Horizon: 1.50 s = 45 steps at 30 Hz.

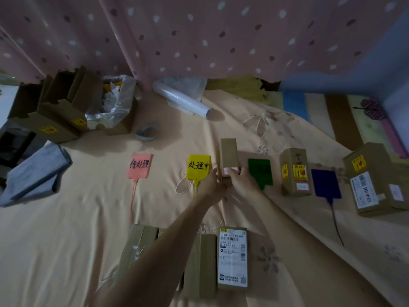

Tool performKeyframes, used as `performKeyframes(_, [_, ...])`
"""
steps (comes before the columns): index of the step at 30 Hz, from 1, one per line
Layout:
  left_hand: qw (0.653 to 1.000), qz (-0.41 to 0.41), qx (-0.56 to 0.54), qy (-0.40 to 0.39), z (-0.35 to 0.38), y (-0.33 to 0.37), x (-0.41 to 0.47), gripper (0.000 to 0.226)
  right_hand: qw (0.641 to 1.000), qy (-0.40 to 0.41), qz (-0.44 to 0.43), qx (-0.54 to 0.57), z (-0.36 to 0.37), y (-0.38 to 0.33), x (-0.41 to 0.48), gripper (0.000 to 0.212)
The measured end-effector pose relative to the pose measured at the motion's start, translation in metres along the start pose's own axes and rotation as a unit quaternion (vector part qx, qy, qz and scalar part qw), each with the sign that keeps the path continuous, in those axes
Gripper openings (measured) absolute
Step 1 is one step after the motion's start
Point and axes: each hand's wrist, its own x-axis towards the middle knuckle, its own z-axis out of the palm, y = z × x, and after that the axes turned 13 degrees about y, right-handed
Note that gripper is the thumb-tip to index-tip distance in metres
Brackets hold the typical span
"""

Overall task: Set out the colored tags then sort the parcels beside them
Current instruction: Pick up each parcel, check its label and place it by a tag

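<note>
Coloured plastic tags lie in a row across the peach bedsheet (66, 240), their tie straps trailing toward me: a pink tag (139, 166) with black handwriting, a yellow tag (198, 167) also written on, a dark green tag (260, 172) and a dark blue tag (325, 183).

Between the yellow and green ones I see a small brown cardboard parcel (229, 156), long side pointing away, with both hands at its near end. My left hand (211, 181) has its fingers curled against the parcel's left edge. My right hand (240, 181) wraps over the near end, where a pale label shows. The light is dim, so I cannot tell whether the parcel rests on the sheet or is held just above it.

A taller brown box with yellow stickers (295, 171) stands between the green and blue tags. A large brown carton with a white shipping label (374, 180) sits right of the blue tag.

Close to me lie more parcels side by side, among them a flat box with a printed waybill (232, 258), partly hidden by my forearms.

Farther back are a roll of clear film (181, 98), a grey tape ring (147, 131), several open cardboard cartons (59, 107) and a pink dotted curtain (199, 29).
</note>
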Motion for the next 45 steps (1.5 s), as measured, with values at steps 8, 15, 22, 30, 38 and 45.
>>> performKeyframes(8, [1.000,-0.007,-0.020,0.014,-0.034,-0.025,-0.036,0.065,0.999,0.049,-0.021,0.003,-0.008,0.008,-0.036,0.072])
performKeyframes(15, [1.000,0.013,0.024,0.011,-0.057,-0.056,-0.106,0.054,0.993,0.088,-0.013,-0.082,-0.005,0.040,-0.105,0.068])
performKeyframes(22, [0.997,0.054,0.052,-0.018,-0.071,-0.101,-0.183,0.040,0.984,0.101,0.013,-0.147,-0.005,0.090,-0.174,0.060])
performKeyframes(30, [0.979,0.138,0.088,-0.122,-0.058,-0.115,-0.248,0.043,1.000,0.003,-0.003,-0.031,0.001,0.155,-0.230,0.046])
performKeyframes(38, [0.970,0.137,0.125,-0.157,-0.033,-0.098,-0.259,0.053,0.996,-0.018,-0.010,0.090,0.007,0.203,-0.210,0.048])
performKeyframes(45, [0.970,0.097,0.148,-0.169,0.006,-0.103,-0.248,0.052,0.976,-0.060,0.037,0.204,0.023,0.223,-0.194,0.034])
